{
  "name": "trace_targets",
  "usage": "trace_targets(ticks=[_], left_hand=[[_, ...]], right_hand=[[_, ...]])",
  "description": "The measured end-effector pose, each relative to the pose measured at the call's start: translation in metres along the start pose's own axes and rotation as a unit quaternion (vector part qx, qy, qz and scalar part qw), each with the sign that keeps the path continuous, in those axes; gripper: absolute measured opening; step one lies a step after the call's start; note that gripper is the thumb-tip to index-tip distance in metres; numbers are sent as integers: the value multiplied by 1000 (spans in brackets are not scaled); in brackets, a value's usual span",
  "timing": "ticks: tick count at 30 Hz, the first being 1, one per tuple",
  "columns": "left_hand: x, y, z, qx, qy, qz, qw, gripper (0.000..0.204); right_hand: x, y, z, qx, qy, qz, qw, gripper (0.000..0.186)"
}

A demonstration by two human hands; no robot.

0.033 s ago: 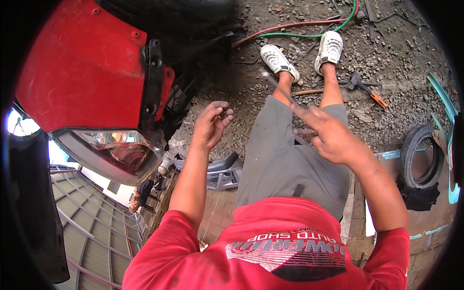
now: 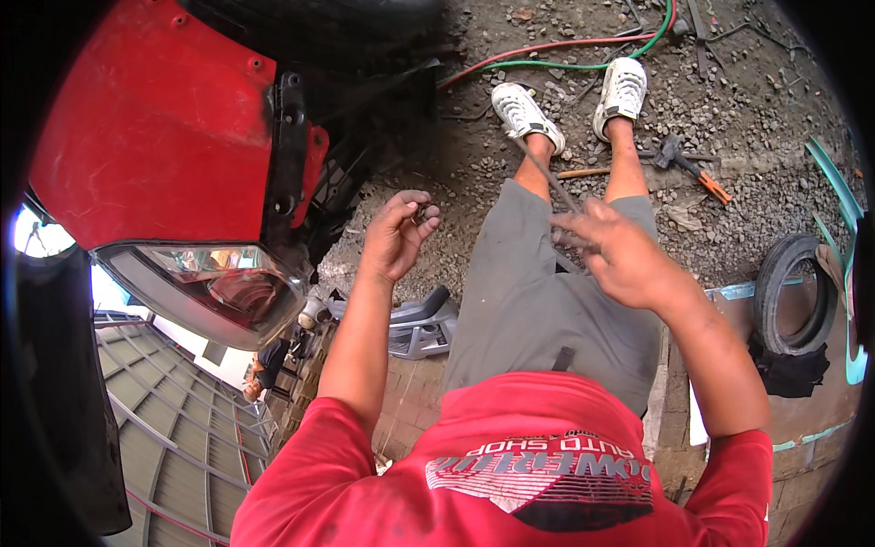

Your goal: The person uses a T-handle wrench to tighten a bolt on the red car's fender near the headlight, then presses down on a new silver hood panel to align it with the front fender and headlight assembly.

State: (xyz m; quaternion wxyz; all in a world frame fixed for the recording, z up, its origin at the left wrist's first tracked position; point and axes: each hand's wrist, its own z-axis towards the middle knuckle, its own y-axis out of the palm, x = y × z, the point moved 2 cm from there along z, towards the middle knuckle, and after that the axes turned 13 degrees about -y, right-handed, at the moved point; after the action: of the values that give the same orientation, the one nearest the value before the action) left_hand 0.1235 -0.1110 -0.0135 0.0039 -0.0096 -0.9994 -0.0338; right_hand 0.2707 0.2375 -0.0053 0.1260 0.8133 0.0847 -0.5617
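Observation:
My left hand (image 2: pixel 397 232) is raised right of a red car body panel (image 2: pixel 155 118) and its headlight (image 2: pixel 205 278), fingers curled around something small and dark that I cannot make out. Over my grey shorts, my right hand (image 2: pixel 620 251) has its fingers round a thin, blurred metal rod (image 2: pixel 538 164), which slants up toward my left shoe (image 2: pixel 524 114); its exact end is unclear. Near my right leg lie a hammer with an orange handle (image 2: pixel 711 182) and a wooden handle (image 2: pixel 583 172) on gravel.
Red and green hoses (image 2: pixel 574 66) cross the gravel. A tire (image 2: pixel 767 310), dark cloth (image 2: pixel 788 369) and teal trim (image 2: pixel 843 191) lie at right. A grey plastic part (image 2: pixel 419 328) sits below my left hand. Another person (image 2: pixel 264 369) is in the distance at lower left.
The fingers of my right hand have shifted slightly, and the rod shows more clearly near my left shoe. My left hand has barely moved.

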Motion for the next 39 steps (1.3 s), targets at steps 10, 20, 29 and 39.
trace_targets(ticks=[10, 20, 29, 39], left_hand=[[16, -5, -12, -156, 9, -18, 988, 39], [21, -12, -18, -120, 34, 7, 992, 24], [22, -20, -22, -142, -3, -8, 990, 14], [-5, 60, -43, -14, 143, 373, 917, 27]], right_hand=[[-15, -44, -6, 47, 145, 289, 945, 46], [-26, -56, -17, 57, 136, 368, 918, 37], [-25, -48, -14, 45, 133, 445, 885, 36], [-3, 6, 11, 124, 165, 600, 773, 29]])
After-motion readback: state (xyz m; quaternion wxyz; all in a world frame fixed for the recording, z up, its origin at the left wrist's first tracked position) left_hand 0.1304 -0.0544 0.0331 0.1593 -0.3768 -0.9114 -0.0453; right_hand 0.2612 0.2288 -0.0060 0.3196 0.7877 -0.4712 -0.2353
